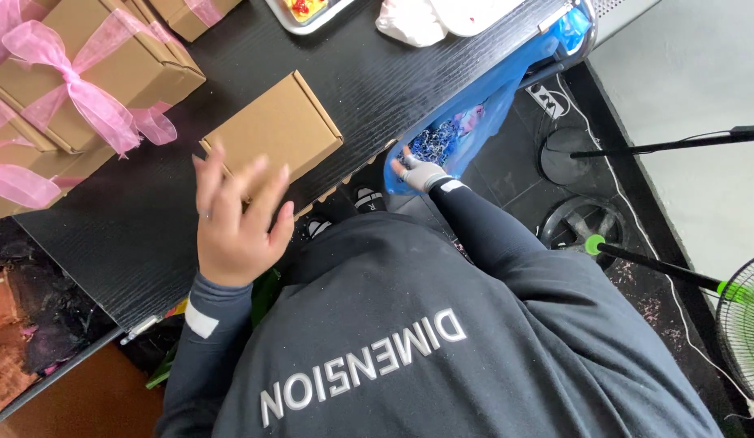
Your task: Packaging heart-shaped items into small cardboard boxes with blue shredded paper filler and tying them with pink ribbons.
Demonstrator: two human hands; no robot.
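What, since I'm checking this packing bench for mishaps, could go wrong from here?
1. The plain cardboard box lies close to the black table's near edge, under the open left hand; a careless sweep might push it off.
2. The right hand reaches into the blue bag hanging at the table edge; a tug could spill its small metal pieces onto the floor.

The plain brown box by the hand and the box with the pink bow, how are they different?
The plain brown box is bare, while the box with the pink bow is tied with a sheer pink ribbon. The plain box lies alone near the table edge, just beyond the left hand; the bowed box sits farther back among other ribboned boxes. Both are closed tan cardboard boxes on the black table.
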